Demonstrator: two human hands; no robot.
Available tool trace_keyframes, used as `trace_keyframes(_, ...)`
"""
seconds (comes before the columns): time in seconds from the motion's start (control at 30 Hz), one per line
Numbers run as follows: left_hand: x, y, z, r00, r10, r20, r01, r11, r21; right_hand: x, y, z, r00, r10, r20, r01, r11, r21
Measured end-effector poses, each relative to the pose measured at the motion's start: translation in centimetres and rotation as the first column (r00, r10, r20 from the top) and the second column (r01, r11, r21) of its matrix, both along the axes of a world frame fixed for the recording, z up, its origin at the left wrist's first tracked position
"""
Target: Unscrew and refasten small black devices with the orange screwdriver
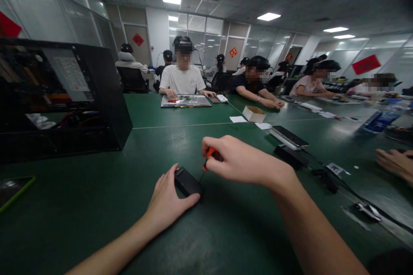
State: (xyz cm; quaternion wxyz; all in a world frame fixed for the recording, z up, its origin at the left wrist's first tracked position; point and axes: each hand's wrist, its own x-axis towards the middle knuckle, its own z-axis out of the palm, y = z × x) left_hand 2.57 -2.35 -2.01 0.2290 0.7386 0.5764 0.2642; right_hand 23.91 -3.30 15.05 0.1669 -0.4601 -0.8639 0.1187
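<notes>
A small flat black box (187, 181) lies on the green table (97, 206) in front of me. My left hand (167, 202) grips it from the near left side, with fingers and thumb closed round its edges. Just to its right, my right hand (240, 160) is closed round an orange-handled screwdriver (210, 154). The thin shaft of the tool slants down toward the right end of the box; I cannot see the tip touch it.
An open black computer case (61, 99) stands at the left. A green-edged phone (14, 189) lies at the near left. Phones (289, 135), black blocks and cables lie to the right, beside another person's hand (395, 163). Several people sit across the table by a cardboard box (254, 113).
</notes>
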Motion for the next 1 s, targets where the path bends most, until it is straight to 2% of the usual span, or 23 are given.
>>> trace_keyframes(0.07,-0.2,0.0,0.2,1.000,-0.012,0.013,0.012,1.000,-0.028,0.3,0.0,-0.1,1.000,0.006,0.007,-0.006,1.000,0.008)
trace_keyframes(0.23,-0.1,-0.4,0.1,0.999,0.004,0.035,-0.005,0.999,0.034,-0.1,0.3,-0.7,0.999,-0.020,0.027,0.017,0.993,0.113)
trace_keyframes(0.33,0.4,-0.9,0.3,0.998,0.033,0.048,-0.034,0.999,0.026,-0.7,0.5,-1.0,0.999,-0.044,0.029,0.039,0.989,0.141)
trace_keyframes(0.43,0.6,-1.2,0.9,0.998,0.036,0.043,-0.035,0.999,-0.015,-0.8,0.3,-0.9,1.000,0.029,0.007,-0.030,0.992,0.119)
trace_keyframes(0.57,-0.1,-1.3,1.8,0.995,-0.085,0.048,0.089,0.993,-0.083,-0.5,0.0,-0.5,0.995,0.097,-0.006,-0.097,0.993,0.071)
trace_keyframes(0.67,-0.8,-1.2,1.9,0.978,-0.181,0.100,0.188,0.980,-0.064,-0.3,-0.3,-0.4,0.994,0.104,-0.028,-0.102,0.993,0.055)
trace_keyframes(0.83,-1.1,-1.1,1.3,0.980,-0.185,0.078,0.190,0.979,-0.069,-0.6,-0.6,-0.4,0.994,0.110,0.010,-0.110,0.991,0.079)
trace_keyframes(1.0,-1.5,-1.1,1.5,0.973,-0.223,0.061,0.228,0.969,-0.091,-0.9,-0.7,-0.4,0.999,0.042,0.027,-0.044,0.993,0.110)
